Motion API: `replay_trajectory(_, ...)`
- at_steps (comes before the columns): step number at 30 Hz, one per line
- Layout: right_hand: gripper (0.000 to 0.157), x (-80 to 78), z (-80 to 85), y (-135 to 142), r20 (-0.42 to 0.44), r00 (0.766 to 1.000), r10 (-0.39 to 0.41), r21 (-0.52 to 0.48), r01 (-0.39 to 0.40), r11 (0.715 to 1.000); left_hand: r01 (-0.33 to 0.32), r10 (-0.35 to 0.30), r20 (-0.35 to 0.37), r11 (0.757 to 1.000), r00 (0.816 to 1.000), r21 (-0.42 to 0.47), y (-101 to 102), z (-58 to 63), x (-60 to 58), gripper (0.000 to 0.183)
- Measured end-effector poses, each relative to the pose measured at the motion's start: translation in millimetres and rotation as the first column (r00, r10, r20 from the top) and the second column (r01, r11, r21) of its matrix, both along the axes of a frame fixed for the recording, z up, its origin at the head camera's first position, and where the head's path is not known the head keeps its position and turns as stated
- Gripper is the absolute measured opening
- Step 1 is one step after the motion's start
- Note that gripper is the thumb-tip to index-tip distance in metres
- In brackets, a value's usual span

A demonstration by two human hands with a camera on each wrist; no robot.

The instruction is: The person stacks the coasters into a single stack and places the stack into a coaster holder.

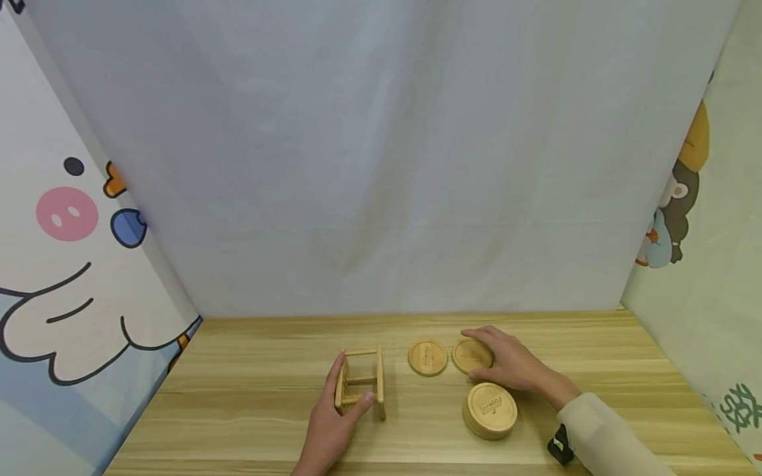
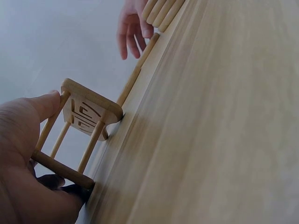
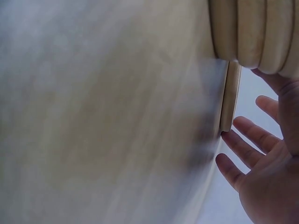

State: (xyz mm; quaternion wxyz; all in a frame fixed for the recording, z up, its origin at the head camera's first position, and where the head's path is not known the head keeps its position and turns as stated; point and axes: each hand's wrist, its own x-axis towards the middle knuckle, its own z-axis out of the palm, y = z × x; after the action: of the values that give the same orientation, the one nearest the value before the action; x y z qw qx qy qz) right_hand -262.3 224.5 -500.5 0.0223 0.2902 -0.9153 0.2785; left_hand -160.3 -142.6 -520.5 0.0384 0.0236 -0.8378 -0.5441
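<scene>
My left hand (image 1: 330, 430) grips a small wooden coaster holder (image 1: 381, 390), its thumb and fingers on either side of the frame. The left wrist view shows round posts and an end panel with cut-out slots, close over the table. To the right, my right hand (image 1: 508, 360) reaches around a round wooden coaster (image 1: 473, 357) lying flat, thumb at its near side and fingers at its far side. In the right wrist view those fingers are spread and fairly straight, fingertips right at the coaster's edge. Another coaster (image 1: 427, 357) lies flat between the hands.
A stack of several coasters (image 1: 491, 411) stands just in front of my right hand, close to its wrist. A small black object (image 1: 560, 445) lies beside the right sleeve. Behind the wooden table (image 1: 250, 370) hangs a pale cloth (image 1: 381, 165), with printed panels at both sides.
</scene>
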Motion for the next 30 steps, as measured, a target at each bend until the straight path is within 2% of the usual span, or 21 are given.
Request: replay_trajectory(30,0.079,-1.3,-2.9,-0.5,-0.005,1.0,0.024,0.051,-0.023,0.998,0.0,0.0,0.004,1.0,1.0,-0.004,-0.1,-1.1,-0.5,0.094)
